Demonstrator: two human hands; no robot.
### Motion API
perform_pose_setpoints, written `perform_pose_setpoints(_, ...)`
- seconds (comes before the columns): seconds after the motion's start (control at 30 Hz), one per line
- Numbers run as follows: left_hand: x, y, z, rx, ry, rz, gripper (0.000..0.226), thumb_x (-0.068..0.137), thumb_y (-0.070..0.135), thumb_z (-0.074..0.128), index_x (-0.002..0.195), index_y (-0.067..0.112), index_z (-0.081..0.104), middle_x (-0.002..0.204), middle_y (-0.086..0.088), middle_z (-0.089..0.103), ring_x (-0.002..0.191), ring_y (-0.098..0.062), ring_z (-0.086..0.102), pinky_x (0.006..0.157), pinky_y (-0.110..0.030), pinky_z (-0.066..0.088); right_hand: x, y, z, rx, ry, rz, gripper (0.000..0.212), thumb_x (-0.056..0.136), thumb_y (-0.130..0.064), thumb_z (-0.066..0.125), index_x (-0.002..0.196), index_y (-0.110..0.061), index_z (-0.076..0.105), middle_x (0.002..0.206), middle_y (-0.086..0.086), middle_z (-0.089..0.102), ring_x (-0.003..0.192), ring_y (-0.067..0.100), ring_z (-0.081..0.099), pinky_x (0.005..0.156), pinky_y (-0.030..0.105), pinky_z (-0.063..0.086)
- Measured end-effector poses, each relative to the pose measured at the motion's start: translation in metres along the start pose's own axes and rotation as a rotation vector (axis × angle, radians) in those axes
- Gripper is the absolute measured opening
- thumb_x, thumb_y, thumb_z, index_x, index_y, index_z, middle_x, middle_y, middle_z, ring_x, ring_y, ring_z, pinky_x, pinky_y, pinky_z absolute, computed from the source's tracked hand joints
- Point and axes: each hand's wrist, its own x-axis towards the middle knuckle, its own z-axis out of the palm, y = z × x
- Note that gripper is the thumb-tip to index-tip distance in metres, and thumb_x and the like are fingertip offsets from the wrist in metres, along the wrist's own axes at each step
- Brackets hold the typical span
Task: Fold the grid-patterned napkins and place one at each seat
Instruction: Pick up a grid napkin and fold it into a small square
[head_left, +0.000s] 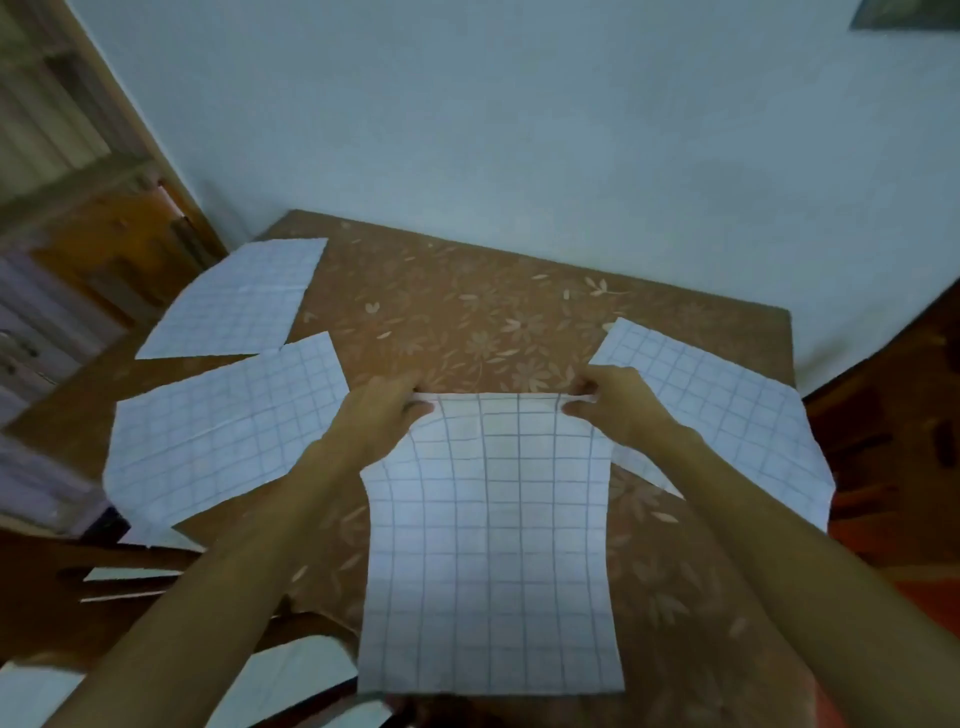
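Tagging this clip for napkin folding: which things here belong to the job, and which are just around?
Job: middle napkin, pinched at its far corners by left hand and right hand; left napkin; far-left napkin; right napkin; table.
Just around: wall frame, top right; woodwork at left.

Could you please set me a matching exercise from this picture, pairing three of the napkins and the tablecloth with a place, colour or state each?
Things:
1. middle napkin
2. far-left napkin
3. right napkin
4. tablecloth

Place, colour or state:
a. brown with a flower pattern
b. pinched at its far edge by the left hand and the right hand
c. lies untouched at the far left corner
d. lies just beyond the right hand and reaches the right edge

Pairs: 1-b, 2-c, 3-d, 4-a
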Motion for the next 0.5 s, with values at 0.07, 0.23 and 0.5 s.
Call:
perform_pose_setpoints(0.07,-0.016,0.005,-0.019,0.017,0.031,-0.004,0.018,0.096,0.028,0.064,0.092,0.013,0.057,0.084,-0.003,0.065,0.083,-0.028,0.063,0.059,-0.030,0.034,-0.014,-0.013,-0.017,-0.021,0.028,-0.020,0.020,0.085,-0.028,0.078,0.090,-0.012,0.066,0.089,0.006,0.069,0.087,0.024,0.064,0.075,0.039,0.054)
perform_pose_setpoints(0.23,-0.051,0.019,-0.067,0.000,0.098,-0.019,0.025,0.098,0.031,0.061,0.083,0.014,0.049,0.067,0.007,0.047,0.071,-0.021,0.048,0.059,-0.033,0.032,-0.052,-0.048,-0.059,-0.019,0.140,-0.051,0.033,0.085,-0.030,0.076,0.074,-0.006,0.056,0.076,0.009,0.058,0.071,0.022,0.051,0.061,0.034,0.038)
perform_pose_setpoints(0.5,-0.096,0.071,-0.125,-0.146,0.193,-0.013,0.029,0.096,0.032,0.061,0.076,0.011,0.062,0.072,-0.004,0.063,0.071,-0.021,0.057,0.066,-0.035,0.045,-0.119,-0.112,-0.093,0.043,0.264,-0.257,0.031,0.091,-0.038,0.067,0.079,-0.009,0.064,0.074,0.003,0.065,0.071,0.018,0.057,0.060,0.028,0.040)
